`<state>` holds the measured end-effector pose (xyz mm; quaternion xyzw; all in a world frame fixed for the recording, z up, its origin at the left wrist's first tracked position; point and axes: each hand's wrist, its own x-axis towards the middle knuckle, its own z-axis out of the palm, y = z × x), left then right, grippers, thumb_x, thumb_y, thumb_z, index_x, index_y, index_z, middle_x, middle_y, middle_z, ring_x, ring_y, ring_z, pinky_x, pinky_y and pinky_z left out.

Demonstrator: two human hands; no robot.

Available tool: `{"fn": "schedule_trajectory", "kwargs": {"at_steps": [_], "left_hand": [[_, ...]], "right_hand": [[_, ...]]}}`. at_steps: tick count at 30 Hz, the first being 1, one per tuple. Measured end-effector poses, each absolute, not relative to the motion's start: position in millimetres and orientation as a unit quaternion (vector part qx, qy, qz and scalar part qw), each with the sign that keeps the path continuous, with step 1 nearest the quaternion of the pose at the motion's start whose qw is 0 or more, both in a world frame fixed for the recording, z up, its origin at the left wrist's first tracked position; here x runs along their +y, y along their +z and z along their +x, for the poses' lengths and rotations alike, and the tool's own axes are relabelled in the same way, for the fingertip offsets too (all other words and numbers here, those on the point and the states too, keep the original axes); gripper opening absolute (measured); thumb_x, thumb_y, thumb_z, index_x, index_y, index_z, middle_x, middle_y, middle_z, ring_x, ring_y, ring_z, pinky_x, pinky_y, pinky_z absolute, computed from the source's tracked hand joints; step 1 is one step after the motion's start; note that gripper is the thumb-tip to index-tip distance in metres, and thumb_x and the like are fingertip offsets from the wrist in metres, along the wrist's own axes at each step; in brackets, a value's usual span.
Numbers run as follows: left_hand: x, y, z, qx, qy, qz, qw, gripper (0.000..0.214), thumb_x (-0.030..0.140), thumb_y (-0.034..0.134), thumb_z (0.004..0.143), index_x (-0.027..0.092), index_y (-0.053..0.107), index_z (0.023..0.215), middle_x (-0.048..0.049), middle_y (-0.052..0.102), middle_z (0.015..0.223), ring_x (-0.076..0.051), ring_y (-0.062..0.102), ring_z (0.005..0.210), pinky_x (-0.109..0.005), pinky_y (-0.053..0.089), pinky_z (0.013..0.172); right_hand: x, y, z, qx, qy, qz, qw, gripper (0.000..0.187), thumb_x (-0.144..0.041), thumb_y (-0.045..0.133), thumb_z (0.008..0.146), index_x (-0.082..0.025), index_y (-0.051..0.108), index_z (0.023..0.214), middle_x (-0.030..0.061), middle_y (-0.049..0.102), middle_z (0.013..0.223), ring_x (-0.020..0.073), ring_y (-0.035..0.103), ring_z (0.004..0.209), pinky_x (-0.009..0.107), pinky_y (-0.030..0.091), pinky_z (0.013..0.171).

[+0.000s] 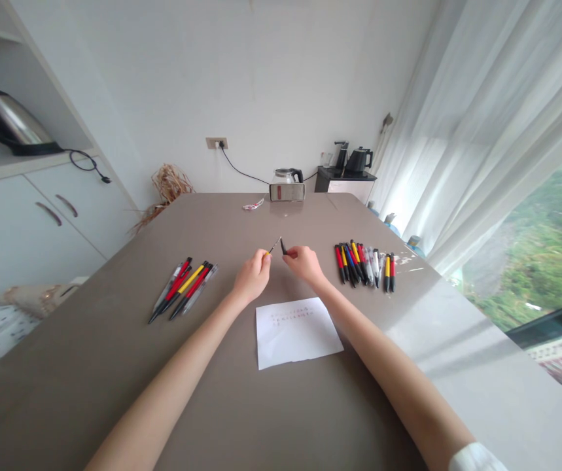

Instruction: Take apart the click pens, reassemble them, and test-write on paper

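My left hand (252, 276) is closed on a pen body whose yellow edge shows at the fingertips. From it a thin pen refill (275, 245) sticks out, up and to the right. Pinched in my right hand (304, 263) is a black pen tip section (283, 246), its narrow end up, close beside the refill's end; whether the two touch I cannot tell. Below both hands lies a white sheet of paper (295, 343) with faint reddish handwriting. Several assembled-looking pens (190, 284) lie to the left, and a row of several pens (356, 261) to the right.
A glass teapot (288, 175) on a metallic base stands at the far edge of the brown table (222, 222). Near it lies a small patterned item (253, 205). Kettles stand on a black side cabinet (344, 175) and on the left shelf. Curtains hang at the right.
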<state>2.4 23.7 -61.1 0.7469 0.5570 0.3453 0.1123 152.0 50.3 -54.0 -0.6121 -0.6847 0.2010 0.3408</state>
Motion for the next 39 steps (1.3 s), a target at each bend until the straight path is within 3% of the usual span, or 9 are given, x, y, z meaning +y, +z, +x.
{"fn": "schedule_trajectory", "kwargs": {"at_steps": [5, 9, 25, 39], "left_hand": [[20, -61, 6, 0.571, 0.293, 0.762, 0.083, 0.033, 0.039, 0.019, 0.086, 0.021, 0.045, 0.093, -0.0036, 0.06, 0.077, -0.018, 0.057, 0.074, -0.027, 0.038, 0.062], [20, -61, 6, 0.572, 0.276, 0.769, 0.067, 0.035, 0.041, 0.016, 0.086, 0.021, 0.045, 0.091, -0.0032, 0.06, 0.074, -0.018, 0.056, 0.071, -0.027, 0.037, 0.06], [19, -59, 6, 0.575, 0.272, 0.77, 0.056, 0.036, 0.042, 0.015, 0.086, 0.021, 0.045, 0.09, -0.0037, 0.06, 0.075, -0.018, 0.056, 0.071, -0.027, 0.036, 0.059], [14, -53, 8, 0.584, 0.264, 0.766, 0.054, 0.032, 0.042, 0.022, 0.085, 0.021, 0.043, 0.096, -0.0051, 0.062, 0.082, -0.019, 0.059, 0.075, -0.025, 0.036, 0.056]], "right_hand": [[57, -40, 169, -0.588, 0.377, -0.521, 0.49, 0.02, -0.027, 0.052, 0.067, -0.017, 0.05, 0.085, 0.004, 0.064, 0.078, 0.0069, 0.05, 0.048, 0.016, 0.036, 0.04], [55, -29, 172, -0.568, 0.415, -0.47, 0.533, 0.026, -0.026, 0.053, 0.066, -0.019, 0.046, 0.089, 0.0022, 0.063, 0.077, 0.0046, 0.044, 0.042, 0.014, 0.032, 0.033], [52, -28, 167, -0.576, 0.421, -0.465, 0.525, 0.019, -0.026, 0.052, 0.068, -0.018, 0.047, 0.085, 0.0031, 0.064, 0.076, 0.0047, 0.048, 0.043, 0.013, 0.034, 0.032], [44, -34, 155, -0.632, 0.452, -0.457, 0.432, 0.016, -0.029, 0.055, 0.067, -0.014, 0.054, 0.072, 0.0047, 0.064, 0.074, 0.0067, 0.052, 0.05, 0.013, 0.033, 0.034]]}}
